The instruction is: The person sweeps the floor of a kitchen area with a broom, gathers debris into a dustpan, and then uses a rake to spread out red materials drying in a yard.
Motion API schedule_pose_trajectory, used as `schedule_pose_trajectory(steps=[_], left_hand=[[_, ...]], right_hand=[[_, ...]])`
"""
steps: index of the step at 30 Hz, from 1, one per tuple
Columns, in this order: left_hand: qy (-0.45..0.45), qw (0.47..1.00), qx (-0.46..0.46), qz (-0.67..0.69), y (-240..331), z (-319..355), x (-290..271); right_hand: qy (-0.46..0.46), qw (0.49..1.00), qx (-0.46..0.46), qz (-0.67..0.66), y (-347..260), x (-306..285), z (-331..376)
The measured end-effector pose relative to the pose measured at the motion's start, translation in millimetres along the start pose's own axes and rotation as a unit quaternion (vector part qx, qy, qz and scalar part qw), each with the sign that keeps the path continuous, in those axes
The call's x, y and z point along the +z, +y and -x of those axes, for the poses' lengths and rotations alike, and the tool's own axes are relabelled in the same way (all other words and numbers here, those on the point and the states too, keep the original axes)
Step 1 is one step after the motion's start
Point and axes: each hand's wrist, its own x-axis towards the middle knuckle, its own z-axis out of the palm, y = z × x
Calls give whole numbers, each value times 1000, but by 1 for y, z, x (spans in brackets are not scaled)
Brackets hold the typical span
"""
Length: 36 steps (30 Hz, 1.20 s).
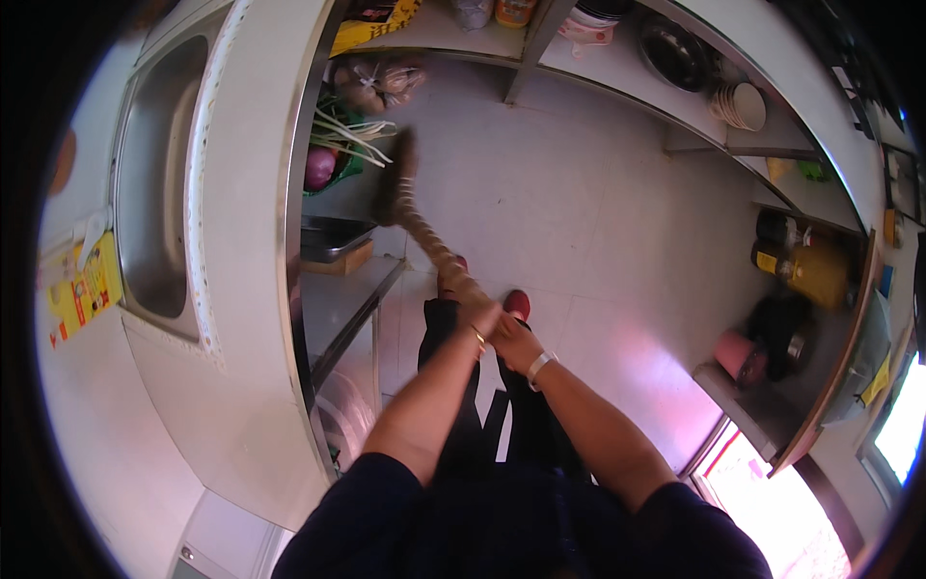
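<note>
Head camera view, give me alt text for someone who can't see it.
Seen from above, a person's left hand and right hand grip a long broom together, its bristle end on the pale tiled floor beside a steel counter with a sink. Vegetables sit beneath the counter.

Broom [410, 207]: handle wrapped in pale cord, looks rough. Sink [159, 183]: brushed metal, dull sheen. Counter [246, 241]: smooth, matt white. Floor [579, 222]: pale tiles, glossy. Jug [818, 273]: yellow plastic. Bowls [741, 104]: glazed, smooth.
</note>
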Motion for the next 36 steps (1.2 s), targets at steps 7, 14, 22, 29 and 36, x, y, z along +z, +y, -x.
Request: schedule_pose_trajectory(steps=[7, 14, 22, 29, 36], left_hand=[[-90, 993, 70, -2, 85, 142, 7], [-21, 985, 173, -4, 205, -76, -41], [43, 974, 106, -194, 245, -116, -22], [-92, 961, -20, -259, 69, 97, 29], [-195, 948, 105, -229, 119, 149, 58]], right_hand=[[160, 976, -106, 101, -1, -28, 83], [171, 979, -109, -8, -95, -41, -122], [144, 954, -24, -261, -62, -43, -212], [100, 906, 108, -398, 69, -3, 44], [248, 887, -18, -388, 34, -20, 104]])
